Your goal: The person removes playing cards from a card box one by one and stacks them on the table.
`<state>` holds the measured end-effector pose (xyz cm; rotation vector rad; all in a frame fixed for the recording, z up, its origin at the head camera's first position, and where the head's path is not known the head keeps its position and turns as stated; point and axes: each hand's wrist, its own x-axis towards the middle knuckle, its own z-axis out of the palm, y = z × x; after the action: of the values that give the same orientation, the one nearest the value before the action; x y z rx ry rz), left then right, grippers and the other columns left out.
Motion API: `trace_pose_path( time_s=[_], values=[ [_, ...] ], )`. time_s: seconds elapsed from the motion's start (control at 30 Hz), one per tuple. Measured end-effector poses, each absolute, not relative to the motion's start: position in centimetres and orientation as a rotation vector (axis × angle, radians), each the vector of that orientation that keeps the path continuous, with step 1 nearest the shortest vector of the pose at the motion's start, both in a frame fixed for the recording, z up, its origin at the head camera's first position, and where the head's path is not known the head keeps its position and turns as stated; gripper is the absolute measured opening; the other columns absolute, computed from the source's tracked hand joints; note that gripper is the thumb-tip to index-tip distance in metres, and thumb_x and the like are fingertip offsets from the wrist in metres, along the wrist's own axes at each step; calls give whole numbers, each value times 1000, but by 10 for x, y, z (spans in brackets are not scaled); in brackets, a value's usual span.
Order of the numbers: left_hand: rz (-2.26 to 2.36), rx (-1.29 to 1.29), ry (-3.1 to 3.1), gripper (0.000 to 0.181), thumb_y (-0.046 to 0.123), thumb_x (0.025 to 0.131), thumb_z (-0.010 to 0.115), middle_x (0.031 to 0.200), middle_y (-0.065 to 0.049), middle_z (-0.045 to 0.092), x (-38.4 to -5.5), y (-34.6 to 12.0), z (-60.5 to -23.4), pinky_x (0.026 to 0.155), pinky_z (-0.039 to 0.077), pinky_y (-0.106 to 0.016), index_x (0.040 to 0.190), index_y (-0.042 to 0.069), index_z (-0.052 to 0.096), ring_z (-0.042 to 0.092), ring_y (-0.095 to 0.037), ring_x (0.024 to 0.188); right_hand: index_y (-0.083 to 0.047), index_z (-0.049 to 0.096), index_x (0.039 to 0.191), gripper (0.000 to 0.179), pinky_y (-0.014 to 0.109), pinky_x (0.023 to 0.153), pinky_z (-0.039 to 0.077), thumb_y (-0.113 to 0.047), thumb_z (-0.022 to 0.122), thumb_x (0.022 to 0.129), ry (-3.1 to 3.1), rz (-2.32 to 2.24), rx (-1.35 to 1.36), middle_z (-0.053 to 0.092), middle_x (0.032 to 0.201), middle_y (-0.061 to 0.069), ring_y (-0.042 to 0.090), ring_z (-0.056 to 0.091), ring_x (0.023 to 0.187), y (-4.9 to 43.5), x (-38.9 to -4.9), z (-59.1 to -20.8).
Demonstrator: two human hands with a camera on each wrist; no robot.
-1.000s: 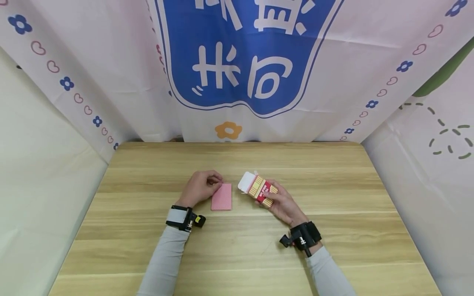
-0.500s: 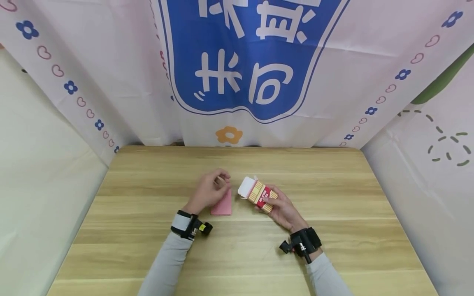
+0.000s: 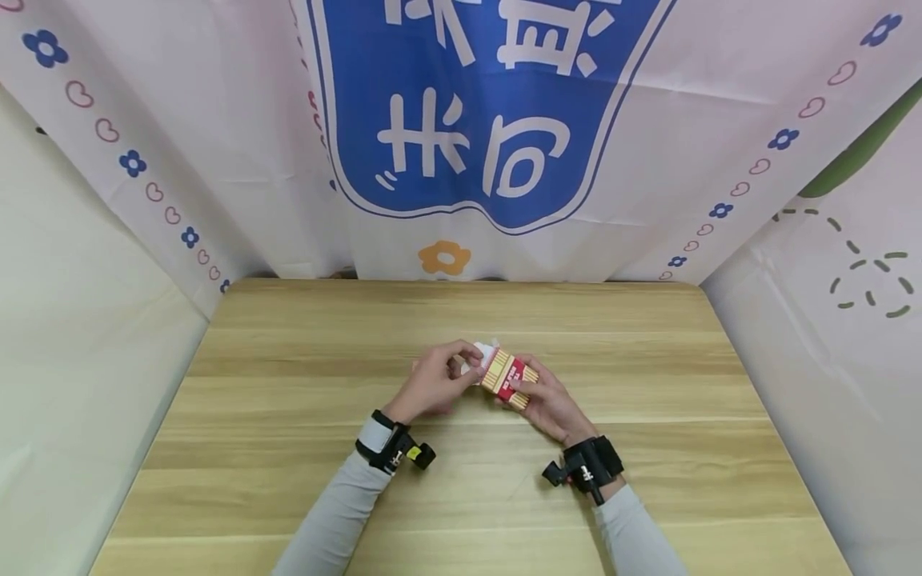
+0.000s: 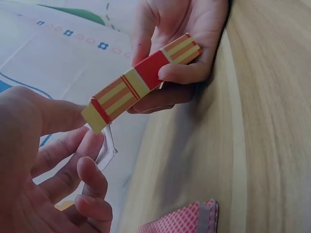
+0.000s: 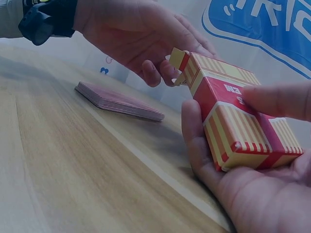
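My right hand (image 3: 555, 408) grips a striped yellow-and-red playing card box (image 3: 499, 382), the thumb across its red band. The box is held tilted above the table, its end with the flaps toward the left. At that end, my left hand (image 3: 432, 384) pinches the white-lined flap (image 3: 486, 352) between thumb and fingers. The left wrist view shows its other fingers (image 4: 92, 174) loosely bent below the flap. A deck of playing cards (image 5: 116, 102) with pink-patterned backs lies on the table; the left hand hides most of it in the head view.
The wooden table (image 3: 288, 496) reaches back to a hanging white cloth (image 3: 288, 200) with a blue emblem. Pale cloth walls border it on both sides. A black strap with a small camera (image 3: 425, 456) sits on the left wrist, another (image 3: 555, 474) on the right.
My left hand has moved right from the deck of cards to the playing card box's flap. The right hand keeps its grip on the box in nearly the same place.
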<state>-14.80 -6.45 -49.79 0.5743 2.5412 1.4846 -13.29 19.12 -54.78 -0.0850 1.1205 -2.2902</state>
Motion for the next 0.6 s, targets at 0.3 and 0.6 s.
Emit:
trace_pose_path(
  time_s=[0.3, 0.6],
  values=[
    [1494, 572, 2508, 15, 16, 99, 77, 103, -1, 72, -148, -60, -502, 58, 46, -23, 114, 14, 73, 57, -10, 68, -13, 43, 143, 43, 39, 99, 61, 10, 43, 107, 1111, -2298, -123, 53, 143, 15, 27, 69, 122, 192, -132, -550],
    [1422, 517, 2564, 9, 21, 101, 75, 95, 4, 72, -147, -62, -497, 67, 52, -24, 108, 16, 76, 61, -9, 75, -13, 44, 143, 42, 41, 100, 60, 6, 51, 107, 1118, -2304, -118, 53, 143, 15, 27, 69, 122, 191, -132, -549]
  ],
)
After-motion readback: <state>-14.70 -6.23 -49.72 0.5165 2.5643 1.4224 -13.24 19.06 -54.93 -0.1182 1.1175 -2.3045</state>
